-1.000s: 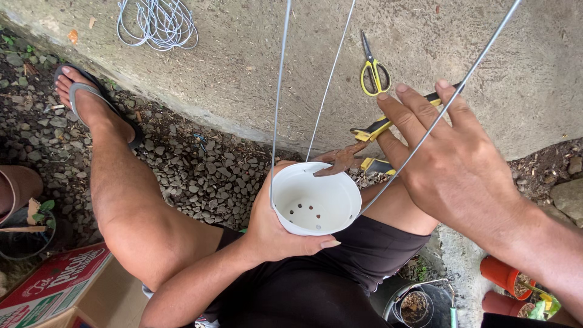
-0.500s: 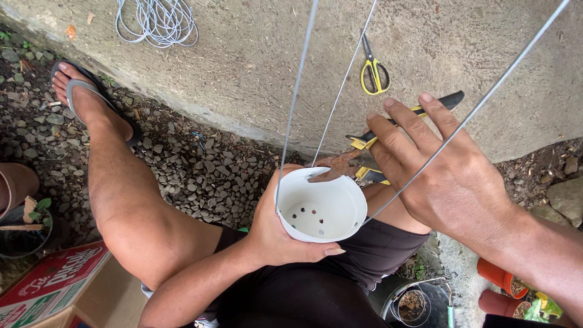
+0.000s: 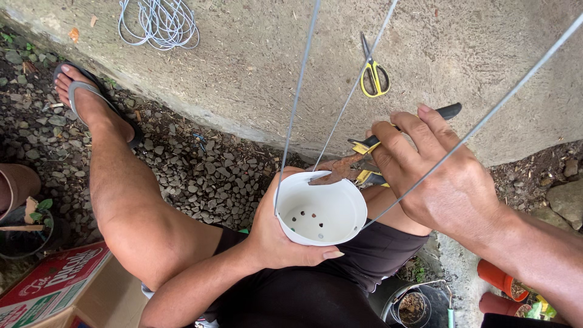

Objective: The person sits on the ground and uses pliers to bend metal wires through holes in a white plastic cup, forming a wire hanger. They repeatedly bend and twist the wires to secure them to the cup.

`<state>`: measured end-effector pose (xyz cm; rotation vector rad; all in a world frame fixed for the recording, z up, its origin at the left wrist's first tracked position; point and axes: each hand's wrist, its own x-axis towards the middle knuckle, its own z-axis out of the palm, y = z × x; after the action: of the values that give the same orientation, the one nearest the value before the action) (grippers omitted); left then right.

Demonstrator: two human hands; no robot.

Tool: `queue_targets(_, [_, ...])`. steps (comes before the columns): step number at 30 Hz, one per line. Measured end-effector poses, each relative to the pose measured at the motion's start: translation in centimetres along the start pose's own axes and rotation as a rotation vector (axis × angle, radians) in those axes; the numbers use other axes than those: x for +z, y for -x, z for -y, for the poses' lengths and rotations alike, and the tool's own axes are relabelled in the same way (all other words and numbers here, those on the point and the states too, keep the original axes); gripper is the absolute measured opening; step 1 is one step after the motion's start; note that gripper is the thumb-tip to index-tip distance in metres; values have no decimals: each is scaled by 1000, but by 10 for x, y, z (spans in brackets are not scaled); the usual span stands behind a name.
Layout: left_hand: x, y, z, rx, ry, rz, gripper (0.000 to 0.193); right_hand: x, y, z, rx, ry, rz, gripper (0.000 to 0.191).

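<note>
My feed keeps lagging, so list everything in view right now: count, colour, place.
round plastic pot with drain holes: one, white, centre, over lap
thin metal wires: three, grey, rising from pot rim
rusty pliers with yellow-black handles: one, at pot's far rim
scissors: one, yellow handles, on concrete
coiled wire: one bundle, pale, top left
cardboard box: one, red and brown, bottom left
clay pot: one, orange, bottom right
left hand: grips white pot
right hand: holds pliers

White plastic pot dotted with dark drainage holes; rusty brown pliers with yellow-and-black handles; yellow-handled scissors on grey concrete; black shorts.
</note>
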<state>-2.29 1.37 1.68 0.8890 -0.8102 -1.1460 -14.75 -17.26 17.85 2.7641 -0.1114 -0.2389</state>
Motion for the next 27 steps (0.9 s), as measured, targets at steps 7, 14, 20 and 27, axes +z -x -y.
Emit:
queue_targets(7, [3, -1, 3, -1, 49, 0, 99, 0, -1, -2, 14, -50, -37, 29])
queue_targets(14, [4, -3, 3, -20, 92, -10, 98, 1, -5, -4, -7, -60, -69, 36])
queue_targets(20, [2, -2, 4, -11, 64, 4, 97, 3, -5, -4, 20, -123, -85, 35])
queue_targets(27, [3, -2, 1, -37, 133, -9, 96, -1, -6, -14, -185, 170, -52, 44])
